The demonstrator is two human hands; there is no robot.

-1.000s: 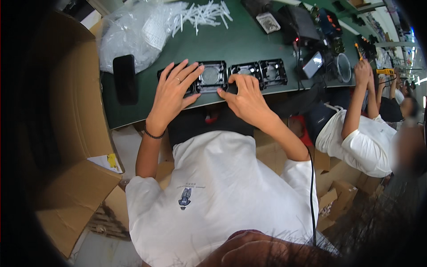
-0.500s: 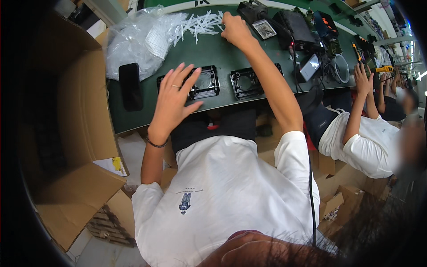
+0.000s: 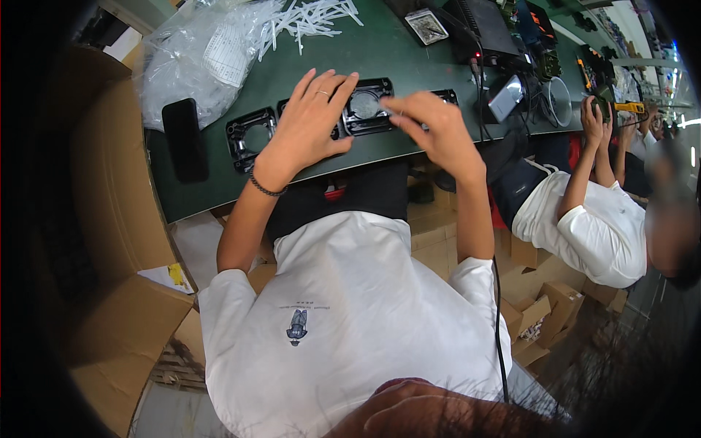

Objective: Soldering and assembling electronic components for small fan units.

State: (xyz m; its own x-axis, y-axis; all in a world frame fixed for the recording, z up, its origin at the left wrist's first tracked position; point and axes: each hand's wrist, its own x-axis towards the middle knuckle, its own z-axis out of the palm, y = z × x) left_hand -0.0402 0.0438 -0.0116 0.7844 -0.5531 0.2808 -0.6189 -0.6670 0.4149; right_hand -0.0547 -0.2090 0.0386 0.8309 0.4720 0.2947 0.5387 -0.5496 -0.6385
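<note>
My left hand (image 3: 309,120) lies over the row of black plastic frames with its fingers outstretched, partly covering the middle ones. Under and beside its fingertips is a black frame (image 3: 380,87) with a round opening. My right hand (image 3: 437,128) is at that frame's right edge, thumb and forefinger pinched together. Something small and pale seems to be at its fingertips, too blurred to name. Another black frame (image 3: 236,136) lies to the left of my left hand. Part of a further one (image 3: 447,95) shows behind my right hand. A pile of thin white plastic strips (image 3: 310,20) lies farther back.
A clear plastic bag (image 3: 182,69) and a black phone (image 3: 185,140) lie on the green table's left. A black box with cables (image 3: 478,33), a small tray (image 3: 426,27) and a clear cup (image 3: 558,102) stand right. A cardboard box (image 3: 117,175) borders the left; a co-worker (image 3: 584,219) sits right.
My right hand has come back from the white strips to the frames. My left hand still lies over them. The view has shifted, and the frames now sit closer together.
</note>
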